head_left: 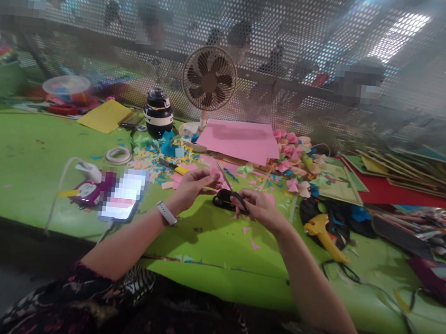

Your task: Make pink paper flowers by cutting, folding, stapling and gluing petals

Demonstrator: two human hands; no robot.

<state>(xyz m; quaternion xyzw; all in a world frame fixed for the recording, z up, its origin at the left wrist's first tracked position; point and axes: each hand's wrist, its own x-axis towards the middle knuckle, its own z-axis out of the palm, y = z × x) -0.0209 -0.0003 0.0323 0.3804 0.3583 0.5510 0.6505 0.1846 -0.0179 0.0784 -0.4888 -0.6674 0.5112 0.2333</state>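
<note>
My left hand (191, 189), with a pale watch band at the wrist, pinches a small piece of pink paper (216, 176) over the middle of the table. To its right, my right hand (257, 209) is closed round the dark handles of a pair of scissors (227, 176). The blades point up and left, close beside the pink piece. Below them a black object like a stapler (223, 199) lies on the green table (207, 245). A yellow-handled cutter knife (177, 168) lies just behind my left hand.
Pink sheets (237, 139) lie in front of a fan (209, 80). Folded paper flowers (294, 153) and coloured scraps (151, 151) spread around them. A phone (123, 196) and power bank (95, 191) sit left. A yellow glue gun (325, 236) with a cord lies right.
</note>
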